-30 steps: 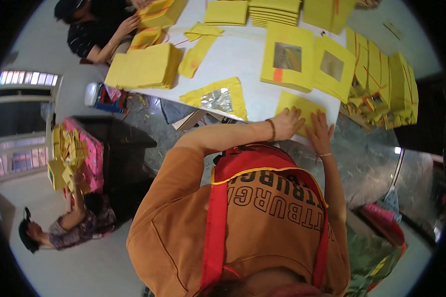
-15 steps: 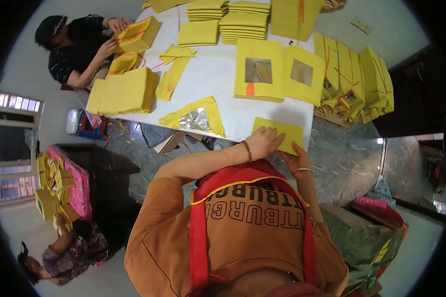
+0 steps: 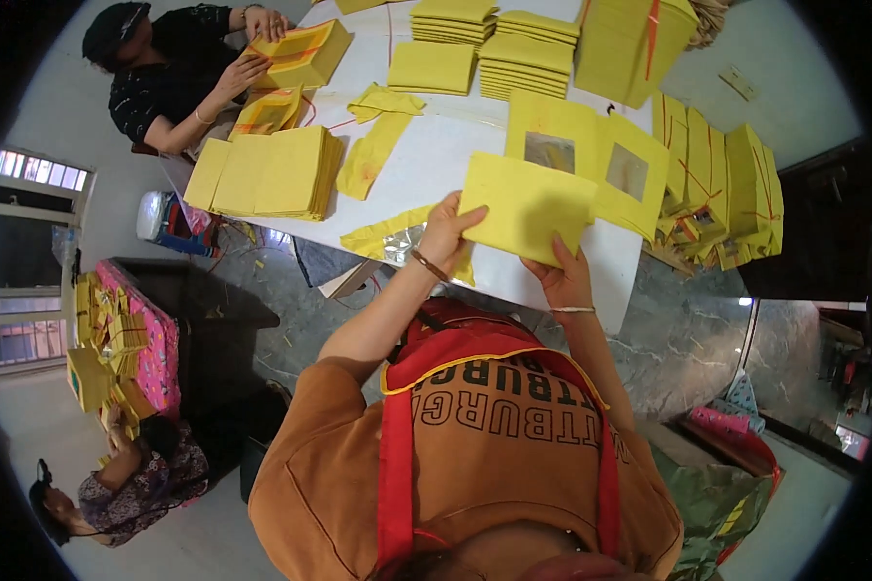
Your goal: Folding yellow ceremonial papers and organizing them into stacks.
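A flat yellow paper packet (image 3: 525, 201), rectangular and folded, is held up over the table's near edge. My left hand (image 3: 444, 232) grips its left side with the thumb on top. At its lower right edge, my right hand (image 3: 566, 279) pinches the packet, fingers underneath and partly hidden. Just behind it lie two piles of yellow sheets with silver-grey squares, a left pile (image 3: 543, 108) and a right pile (image 3: 647, 160). A crumpled yellow sheet with silver foil (image 3: 404, 242) lies beside my left wrist, partly covered by it.
On the white table (image 3: 446, 136) stand stacked yellow packets (image 3: 525, 66) and a leaning yellow pile (image 3: 279, 174). Tied yellow bundles (image 3: 712, 174) stand at the right. Across the left corner, a co-worker's hands (image 3: 252, 68) touch a yellow bundle (image 3: 310, 60). Another person sits lower left.
Both hands have lifted the packet off the table's near edge and moved it up and away from me. My left hand has shifted from its top to its left side.
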The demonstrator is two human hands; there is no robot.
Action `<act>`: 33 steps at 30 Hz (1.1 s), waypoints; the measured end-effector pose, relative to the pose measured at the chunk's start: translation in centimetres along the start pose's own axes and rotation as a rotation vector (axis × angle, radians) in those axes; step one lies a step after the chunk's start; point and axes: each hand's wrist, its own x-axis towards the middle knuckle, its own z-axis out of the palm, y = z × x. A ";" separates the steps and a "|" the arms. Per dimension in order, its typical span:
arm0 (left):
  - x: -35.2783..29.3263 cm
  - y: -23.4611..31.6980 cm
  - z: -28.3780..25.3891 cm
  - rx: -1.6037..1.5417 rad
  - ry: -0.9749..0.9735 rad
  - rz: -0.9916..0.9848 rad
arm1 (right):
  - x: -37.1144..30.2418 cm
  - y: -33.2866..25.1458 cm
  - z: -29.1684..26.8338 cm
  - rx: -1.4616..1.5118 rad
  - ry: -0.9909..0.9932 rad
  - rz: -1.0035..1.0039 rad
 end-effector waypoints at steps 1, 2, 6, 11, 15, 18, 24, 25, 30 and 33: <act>0.6 1.3 -1.0 0.022 -0.002 0.032 | 1.2 0.3 1.0 -0.006 -0.005 0.007; 1.4 2.6 -2.3 0.102 0.043 0.061 | 2.6 0.6 2.3 -0.045 0.021 -0.016; 6.4 9.7 -7.7 0.188 0.212 0.174 | 9.0 2.3 6.6 -0.086 0.006 -0.125; 16.9 18.6 -10.7 0.054 0.140 0.197 | 14.5 4.3 10.9 -0.306 -0.043 -0.173; 25.9 19.2 -14.1 0.196 0.082 0.129 | 13.9 8.0 11.3 -0.285 0.008 -0.051; 29.5 17.1 -13.7 0.752 0.293 0.075 | 13.4 9.3 9.2 -0.288 0.105 0.020; 31.9 16.1 -14.2 0.816 0.408 0.014 | 17.0 8.8 8.5 -0.400 0.168 0.001; 32.1 16.5 -14.0 0.817 0.400 0.016 | 17.8 8.7 8.8 -0.399 0.173 -0.005; 32.1 15.9 -13.5 0.904 0.440 0.058 | 21.3 8.3 11.0 -0.570 0.206 -0.064; 31.8 15.5 -14.9 1.267 0.511 0.166 | 23.2 8.3 11.9 -0.634 0.230 -0.121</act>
